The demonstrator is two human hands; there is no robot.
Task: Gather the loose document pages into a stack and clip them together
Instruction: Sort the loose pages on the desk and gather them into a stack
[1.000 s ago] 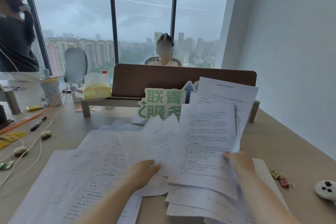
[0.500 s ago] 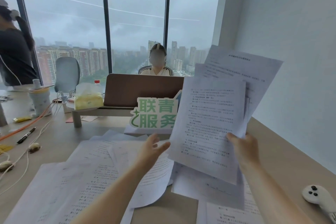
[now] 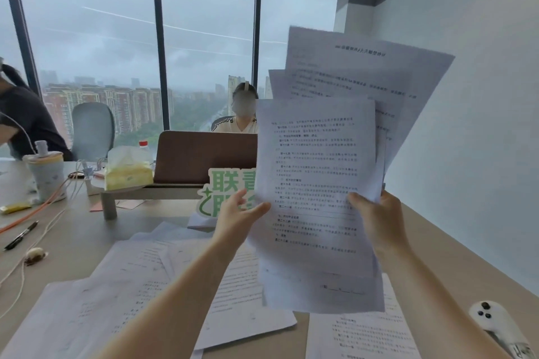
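My right hand (image 3: 376, 218) grips a fanned bunch of printed pages (image 3: 318, 172), held up high in front of me and splayed toward the upper right. My left hand (image 3: 237, 217) touches the bunch's left edge, thumb on the front sheet and fingers spread. Several more loose pages (image 3: 140, 280) lie scattered flat on the beige desk (image 3: 431, 245) below my arms, one more page (image 3: 361, 335) at bottom right. No clip shows in this view.
A green-and-white sign (image 3: 221, 192) stands behind the pages, in front of a brown desk divider (image 3: 204, 154). A white controller (image 3: 495, 320) lies at bottom right. Pen (image 3: 20, 234), cables, cup (image 3: 46, 175) and tissue pack (image 3: 128, 169) sit at left. A person sits opposite; another at far left.
My right hand has lifted the bunch of pages off the desk to well above it. My left hand left the flat pages and rose to the bunch's left edge. The camera tilted up.
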